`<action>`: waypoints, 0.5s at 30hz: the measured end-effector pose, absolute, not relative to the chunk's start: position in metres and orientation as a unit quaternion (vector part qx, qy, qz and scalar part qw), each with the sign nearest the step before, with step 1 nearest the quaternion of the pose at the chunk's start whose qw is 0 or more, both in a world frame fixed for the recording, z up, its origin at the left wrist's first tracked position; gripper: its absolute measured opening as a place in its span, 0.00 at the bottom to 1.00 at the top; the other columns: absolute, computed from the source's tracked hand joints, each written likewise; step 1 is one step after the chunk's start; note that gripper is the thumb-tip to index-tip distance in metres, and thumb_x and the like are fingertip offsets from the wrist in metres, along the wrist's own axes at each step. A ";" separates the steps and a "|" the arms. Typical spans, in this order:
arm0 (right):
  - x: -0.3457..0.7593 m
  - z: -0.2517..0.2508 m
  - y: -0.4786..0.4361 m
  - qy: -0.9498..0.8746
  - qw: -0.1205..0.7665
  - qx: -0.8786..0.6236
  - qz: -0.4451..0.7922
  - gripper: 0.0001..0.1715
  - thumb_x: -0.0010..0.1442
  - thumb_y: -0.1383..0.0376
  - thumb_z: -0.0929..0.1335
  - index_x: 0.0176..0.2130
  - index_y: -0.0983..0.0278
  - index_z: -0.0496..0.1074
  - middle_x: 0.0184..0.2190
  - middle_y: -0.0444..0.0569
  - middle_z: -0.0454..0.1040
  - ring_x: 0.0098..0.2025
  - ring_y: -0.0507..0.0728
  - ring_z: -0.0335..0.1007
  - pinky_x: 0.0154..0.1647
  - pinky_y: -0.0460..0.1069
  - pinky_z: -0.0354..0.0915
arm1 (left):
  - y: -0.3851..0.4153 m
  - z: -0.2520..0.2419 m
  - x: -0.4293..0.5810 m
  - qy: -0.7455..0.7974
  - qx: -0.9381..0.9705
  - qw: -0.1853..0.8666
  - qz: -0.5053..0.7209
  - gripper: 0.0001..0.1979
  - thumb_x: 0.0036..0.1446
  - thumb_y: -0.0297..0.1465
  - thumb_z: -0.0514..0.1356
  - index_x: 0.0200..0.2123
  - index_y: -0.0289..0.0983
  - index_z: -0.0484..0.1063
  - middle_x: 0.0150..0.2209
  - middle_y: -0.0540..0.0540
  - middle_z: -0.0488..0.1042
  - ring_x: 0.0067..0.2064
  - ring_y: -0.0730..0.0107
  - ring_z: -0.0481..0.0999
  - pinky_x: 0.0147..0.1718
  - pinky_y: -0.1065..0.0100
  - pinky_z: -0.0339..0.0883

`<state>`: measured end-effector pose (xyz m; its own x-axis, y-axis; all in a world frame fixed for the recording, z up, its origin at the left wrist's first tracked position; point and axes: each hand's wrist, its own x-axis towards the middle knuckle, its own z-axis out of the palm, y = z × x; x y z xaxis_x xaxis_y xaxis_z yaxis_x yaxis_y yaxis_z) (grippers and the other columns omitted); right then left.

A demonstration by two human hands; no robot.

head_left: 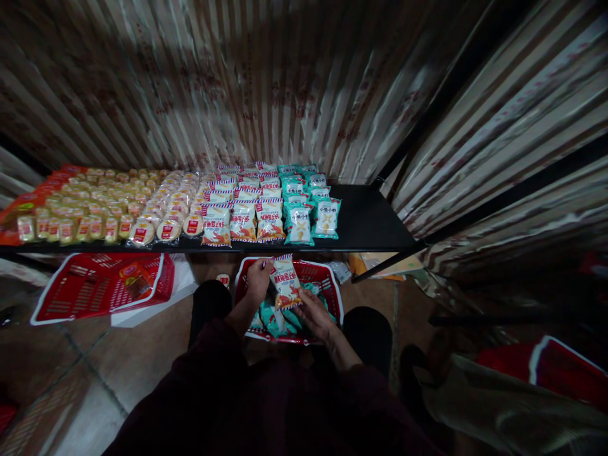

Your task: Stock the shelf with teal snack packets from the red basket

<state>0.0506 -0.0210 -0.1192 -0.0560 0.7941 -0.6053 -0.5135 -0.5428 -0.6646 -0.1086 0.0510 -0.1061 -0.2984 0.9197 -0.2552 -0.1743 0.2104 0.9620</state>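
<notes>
Between my two hands is a white and orange snack bag (285,283) with red lettering, tilted over a red basket. My left hand (257,284) grips its upper left corner. My right hand (313,315) holds it at the lower right edge, fingers partly behind it. Beneath, the red basket (335,297) with a white rim stands on the floor between my knees. Several teal snack bags (275,322) lie in it, partly covered by my hands. On the shelf ahead, matching white and orange bags (244,220) stand in rows beside rows of teal bags (300,223).
The black shelf (370,218) also carries round packaged crackers (168,229), small yellow packets (90,227) and orange packs (19,212). Below left sits another red basket (95,285) with an orange pack inside. A slanted black frame bar (456,218) runs at right, near striped sheeting.
</notes>
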 end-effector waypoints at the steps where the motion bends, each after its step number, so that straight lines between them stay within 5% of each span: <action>1: 0.052 -0.115 -0.022 -0.140 0.451 -0.492 0.731 0.14 0.51 0.59 0.75 0.37 0.61 0.73 0.35 0.44 0.79 0.36 0.52 0.76 0.33 0.45 0.73 | 0.052 -0.102 -0.109 0.589 0.321 0.501 0.547 0.10 0.44 0.38 0.65 0.25 0.36 0.73 0.23 0.51 0.73 0.26 0.74 0.70 0.26 0.73 0.62; 5: 0.048 -0.096 -0.022 -0.155 0.443 -0.413 0.780 0.19 0.50 0.59 0.75 0.41 0.61 0.72 0.41 0.48 0.79 0.44 0.58 0.76 0.45 0.56 0.73 | 0.057 -0.086 -0.108 0.553 0.333 0.501 0.577 0.07 0.45 0.34 0.64 0.28 0.37 0.73 0.26 0.51 0.74 0.28 0.74 0.70 0.28 0.74 0.63; 15: 0.027 -0.084 -0.027 -0.203 0.455 -0.471 0.728 0.20 0.45 0.59 0.76 0.39 0.62 0.76 0.36 0.47 0.80 0.37 0.56 0.77 0.36 0.48 0.73 | 0.054 -0.080 -0.116 0.585 0.309 0.486 0.570 0.03 0.46 0.29 0.63 0.27 0.37 0.73 0.26 0.50 0.73 0.29 0.72 0.72 0.30 0.72 0.63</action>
